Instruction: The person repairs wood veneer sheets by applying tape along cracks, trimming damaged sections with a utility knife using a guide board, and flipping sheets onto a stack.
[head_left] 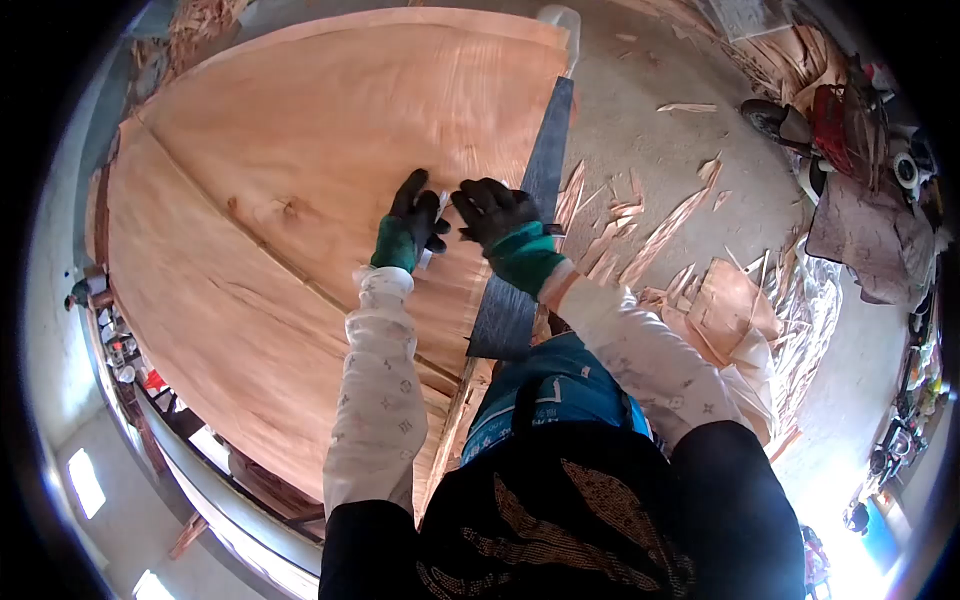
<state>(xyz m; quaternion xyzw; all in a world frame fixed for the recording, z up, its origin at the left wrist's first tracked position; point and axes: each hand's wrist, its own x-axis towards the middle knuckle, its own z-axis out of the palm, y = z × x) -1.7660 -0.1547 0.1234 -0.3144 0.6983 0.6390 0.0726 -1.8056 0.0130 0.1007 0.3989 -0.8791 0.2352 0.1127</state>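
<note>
A large sheet of wood veneer lies spread out in front of me. Over its right part are both my hands, in black gloves with green cuffs. My left hand has its index finger stretched forward and its other fingers bent about a narrow white strip, which shows on both sides of the hand. Close by on the right, my right hand is curled, fingertips towards the left hand; what it holds is hidden. A small dark end shows beside its cuff. Under my right wrist runs a dark grey strip along the sheet's edge.
A long crack crosses the veneer. Torn veneer pieces litter the concrete floor at right, with a heap of scraps and clear plastic. A red vehicle stands at far right. A pale rail runs at lower left.
</note>
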